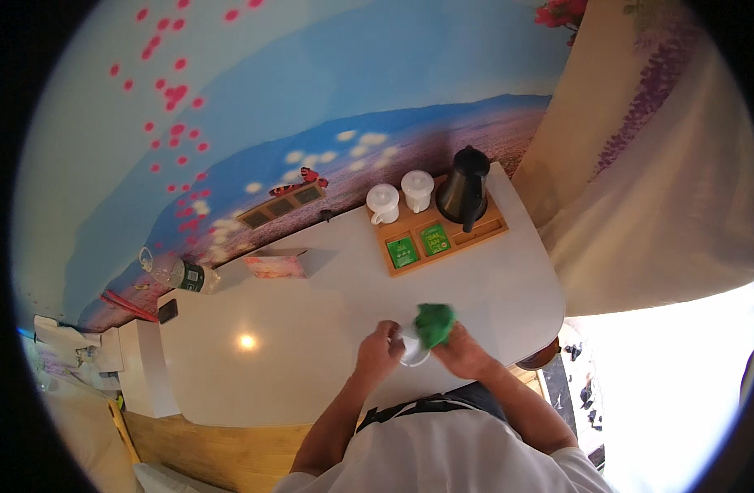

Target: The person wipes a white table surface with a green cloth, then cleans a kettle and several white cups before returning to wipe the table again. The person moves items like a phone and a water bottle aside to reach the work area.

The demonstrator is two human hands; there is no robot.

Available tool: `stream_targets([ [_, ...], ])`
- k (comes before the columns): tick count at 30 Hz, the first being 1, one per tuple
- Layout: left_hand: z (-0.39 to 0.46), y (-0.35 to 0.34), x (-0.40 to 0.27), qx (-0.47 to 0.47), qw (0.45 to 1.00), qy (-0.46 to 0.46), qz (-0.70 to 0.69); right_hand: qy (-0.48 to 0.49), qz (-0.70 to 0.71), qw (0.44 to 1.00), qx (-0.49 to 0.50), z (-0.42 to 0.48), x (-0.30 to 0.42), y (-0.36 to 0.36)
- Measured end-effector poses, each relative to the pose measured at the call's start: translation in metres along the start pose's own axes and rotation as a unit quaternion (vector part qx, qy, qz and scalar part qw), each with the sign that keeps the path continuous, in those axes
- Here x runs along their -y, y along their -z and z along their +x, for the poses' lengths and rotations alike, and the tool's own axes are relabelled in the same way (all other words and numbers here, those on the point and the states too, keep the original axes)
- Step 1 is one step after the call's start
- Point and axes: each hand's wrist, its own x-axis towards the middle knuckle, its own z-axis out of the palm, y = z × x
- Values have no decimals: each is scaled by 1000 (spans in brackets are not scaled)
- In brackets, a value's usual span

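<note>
Above the near part of the white table [278,345], my left hand [380,352] grips a small white cup [415,353] by its left side. A crumpled green cloth [435,325] is in my right hand [463,352], against the top of the cup and slightly blurred. The cloth hides part of the cup and the fingertips of my right hand. Beyond my hands lies a wooden tray [408,268] with two lidded white mugs [384,203], a black thermal jug [463,191] and two green packets [436,239].
A folded pink card [275,266] stands near the wall. A large plastic bottle [192,276] is at the far left, with a small dark object [167,311] at the table's left corner. A beige curtain [636,203] hangs on the right. Wall sockets [281,206] sit above the table.
</note>
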Motion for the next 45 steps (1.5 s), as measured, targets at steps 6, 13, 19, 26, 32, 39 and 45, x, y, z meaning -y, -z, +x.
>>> stream_targets([
  [6, -24, 7, -23, 0, 989, -142, -33, -64, -43, 993, 94, 7, 25, 8],
  [13, -25, -20, -49, -165, 945, -49, -278, -257, 411, 867, -117, -5, 28, -26],
  [19, -20, -11, -53, -69, 961, -1, -268, -250, 449, 852, -96, -12, 14, -21],
  [26, -7, -7, -40, -4, 989, -26, -149, -173, 176, 969, -36, 5, 43, 26],
  [32, 8, -62, -61, -189, 836, 116, -502, -345, 399, 819, -228, 4, 27, -25],
  [39, 5, 7, -50, 51, 953, 20, -299, -182, 245, 952, 0, 3, 27, 48],
  [45, 16, 8, -84, 65, 954, 101, -276, -262, 291, 910, -138, 26, 22, 33],
])
